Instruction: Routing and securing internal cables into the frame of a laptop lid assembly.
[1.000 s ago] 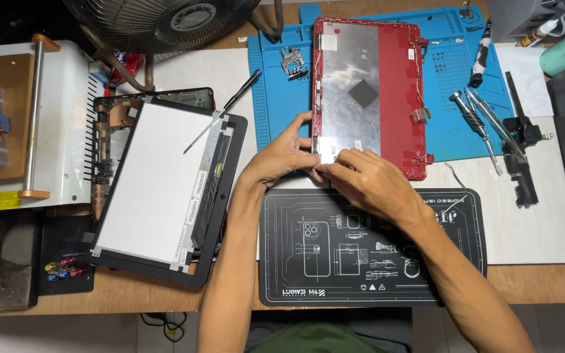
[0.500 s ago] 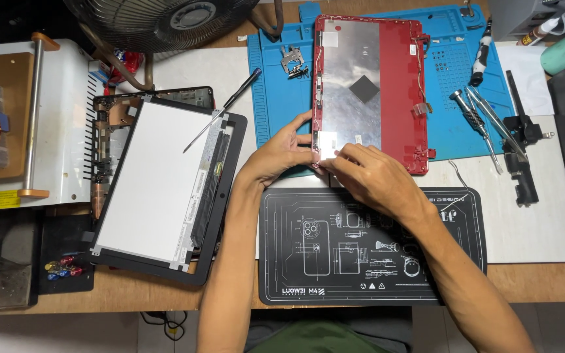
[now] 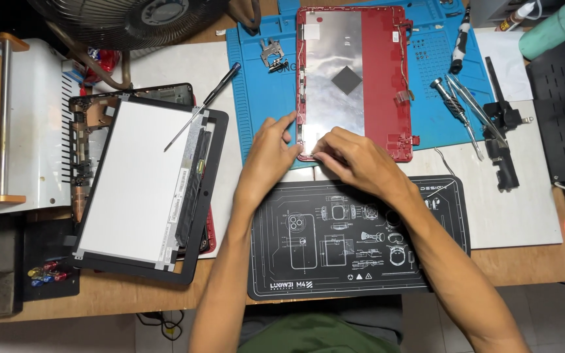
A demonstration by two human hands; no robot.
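Head view is showing both hands working at the near edge of a red laptop lid [image 3: 387,78] lying on the blue mat [image 3: 256,78]; the left hand [image 3: 271,153] is resting fingers spread on its corner, the right hand [image 3: 354,160] is pinching something too small to tell

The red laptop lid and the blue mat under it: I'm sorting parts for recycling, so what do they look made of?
Red laptop lid: likely moulded plastic, matt, its inside lined with shiny, creased metal foil. Blue mat: probably silicone rubber, matt, with moulded compartments. Both hands, left hand and right hand, rest at the lid's near edge.
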